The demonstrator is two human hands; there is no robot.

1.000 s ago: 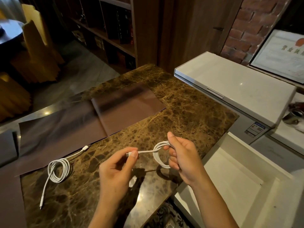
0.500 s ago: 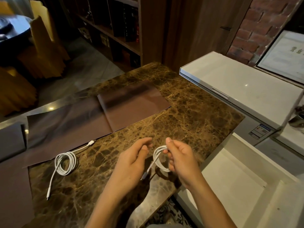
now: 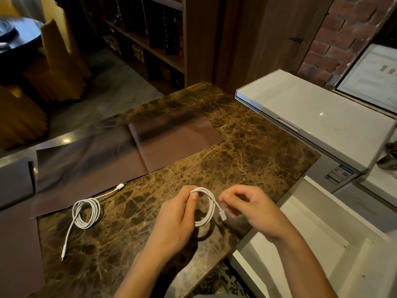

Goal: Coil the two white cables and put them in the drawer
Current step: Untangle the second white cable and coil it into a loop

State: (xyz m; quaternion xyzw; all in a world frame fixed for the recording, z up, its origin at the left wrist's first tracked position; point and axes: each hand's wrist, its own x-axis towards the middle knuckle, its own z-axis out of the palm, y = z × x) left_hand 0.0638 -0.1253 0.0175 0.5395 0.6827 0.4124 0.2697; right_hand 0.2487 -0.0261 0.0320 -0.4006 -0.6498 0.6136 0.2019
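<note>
I hold a coiled white cable (image 3: 209,208) just above the brown marble counter (image 3: 247,147). My left hand (image 3: 178,220) pinches the coil's top left between thumb and fingers. At the coil's right side, my right hand (image 3: 251,209) has curled fingers pinching the cable by its plug end, blurred by motion. A second white cable (image 3: 86,214) lies loosely coiled on the counter to the left, with both ends trailing out. The open white drawer (image 3: 322,244) stands below and right of my hands, its inside bare where visible.
Brown leather-like mats (image 3: 107,160) cover the counter's left and far part. A white chest appliance (image 3: 311,117) stands right of the counter, behind the drawer. A framed certificate (image 3: 373,76) leans on the brick wall. Bookshelves (image 3: 150,39) stand beyond.
The coil has passed from my right hand's grip to my left hand's pinch. My right hand has shifted to the plug end at the coil's right. The second cable has not moved.
</note>
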